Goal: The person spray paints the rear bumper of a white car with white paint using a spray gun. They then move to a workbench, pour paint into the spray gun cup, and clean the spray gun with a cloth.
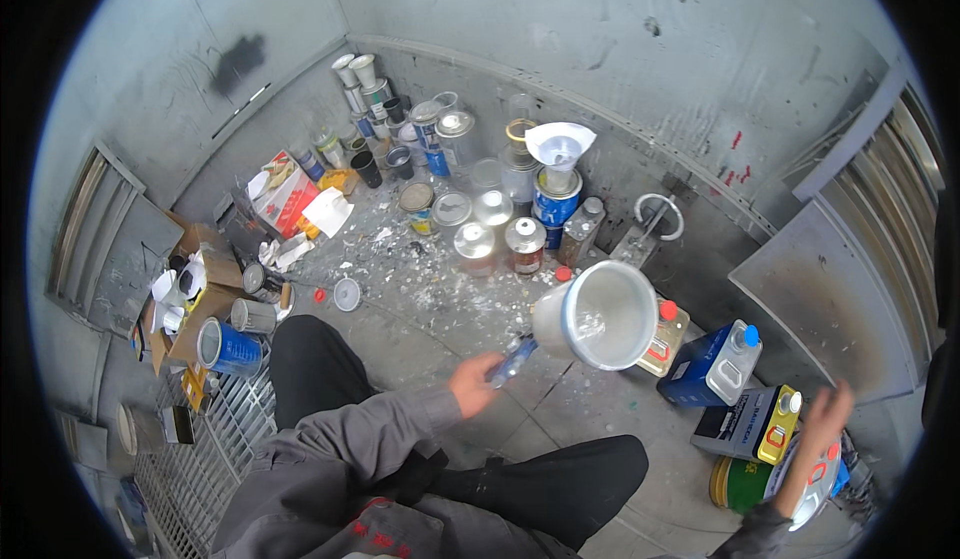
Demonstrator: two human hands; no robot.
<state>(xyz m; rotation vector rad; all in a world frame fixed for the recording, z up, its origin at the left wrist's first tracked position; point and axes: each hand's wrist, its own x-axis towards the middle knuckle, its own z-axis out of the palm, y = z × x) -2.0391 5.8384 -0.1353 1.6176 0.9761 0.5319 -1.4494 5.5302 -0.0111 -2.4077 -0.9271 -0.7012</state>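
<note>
My left hand (473, 384) is closed round a blue, handle-like thing (514, 361). Its upper end meets the side of a large translucent white plastic cup (560, 319); I cannot tell whether the two are joined. The cup's round mouth faces up, and its inside looks pale. Far to the right, my right hand (828, 417) is raised, blurred, with thumb and fingers apart and nothing visible in it. It is beside a yellow-sided rectangular can (779, 427), above a white-topped container (818, 489). A dark blue can with a blue cap (712, 364) stands nearer the cup.
A beige can with a red cap (668, 339) is partly hidden behind the cup. Several tins and bottles crowd the back wall, with a white paper funnel (560, 144) atop a blue tin (556, 207). At left are a cardboard box (215, 304) and metal grating (205, 449).
</note>
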